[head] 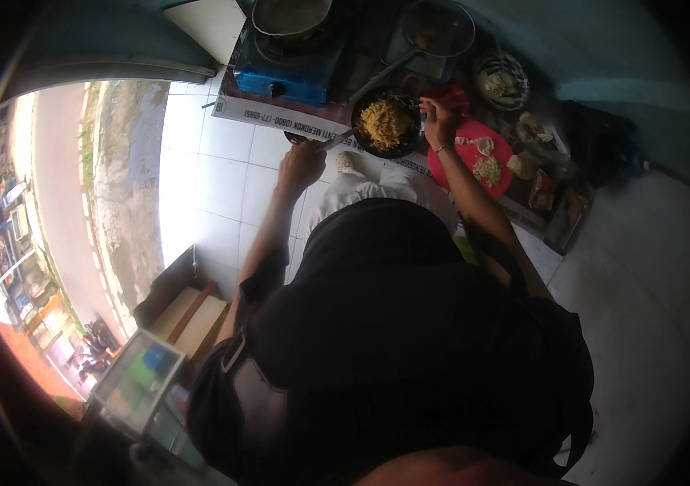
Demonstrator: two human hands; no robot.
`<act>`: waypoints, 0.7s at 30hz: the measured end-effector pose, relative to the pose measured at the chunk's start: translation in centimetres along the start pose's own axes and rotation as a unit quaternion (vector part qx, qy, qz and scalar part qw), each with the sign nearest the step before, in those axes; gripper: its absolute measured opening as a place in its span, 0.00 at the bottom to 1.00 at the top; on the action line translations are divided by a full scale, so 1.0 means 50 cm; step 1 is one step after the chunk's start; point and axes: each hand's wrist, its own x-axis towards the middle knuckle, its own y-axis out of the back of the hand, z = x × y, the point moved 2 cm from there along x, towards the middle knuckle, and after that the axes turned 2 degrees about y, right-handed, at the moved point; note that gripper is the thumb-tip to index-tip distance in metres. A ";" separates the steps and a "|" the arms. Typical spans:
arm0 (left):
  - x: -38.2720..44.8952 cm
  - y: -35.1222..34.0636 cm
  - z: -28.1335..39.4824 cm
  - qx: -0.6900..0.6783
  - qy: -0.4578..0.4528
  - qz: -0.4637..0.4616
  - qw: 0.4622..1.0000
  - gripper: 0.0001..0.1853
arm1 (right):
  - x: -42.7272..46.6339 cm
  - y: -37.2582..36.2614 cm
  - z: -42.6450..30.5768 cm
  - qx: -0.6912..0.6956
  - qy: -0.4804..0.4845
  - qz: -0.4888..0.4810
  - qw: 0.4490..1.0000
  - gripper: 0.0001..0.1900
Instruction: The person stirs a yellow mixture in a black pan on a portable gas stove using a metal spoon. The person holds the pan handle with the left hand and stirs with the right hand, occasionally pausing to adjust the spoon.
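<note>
A dark frying pan (364,144) heaped with yellow noodles (386,123) lies before me, near my feet. My left hand (304,164) is closed around a grey handle (339,139) that meets the pan's near-left rim; whether it belongs to the pan or to a utensil is hard to tell. At the pan's right side, my right hand (440,124) has its fingers pinched on a thin utensil reaching over the noodles. Below that forearm is a pink plate (442,164) with shredded cabbage (487,171) and white pieces (485,145).
A blue gas stove (284,76) bears a pot (292,17). Behind the pan, a long-handled strainer (469,36) rests over a clear container (439,71). To the right are a patterned bowl (521,97), a red bag or cloth (451,97) and several packets (540,189). A printed banner lies underneath.
</note>
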 end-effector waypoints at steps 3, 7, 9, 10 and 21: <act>-0.009 -0.009 -0.003 0.007 0.014 0.000 1.000 0.13 | -0.014 -0.024 0.036 0.119 -0.085 -0.056 0.988 0.11; -0.001 -0.018 -0.026 0.026 0.016 0.002 1.000 0.14 | -0.020 -0.017 0.026 0.030 -0.064 -0.149 0.986 0.10; 0.009 -0.015 -0.039 0.011 0.020 0.000 1.000 0.14 | -0.007 -0.006 -0.001 -0.019 -0.014 -0.178 0.984 0.10; 0.007 -0.015 -0.046 0.005 0.021 0.000 1.000 0.14 | -0.011 0.010 -0.016 -0.043 0.006 -0.188 0.981 0.09; -0.017 -0.012 -0.017 -0.011 0.017 0.019 1.000 0.14 | -0.084 0.036 -0.106 -0.190 0.071 -0.121 0.972 0.08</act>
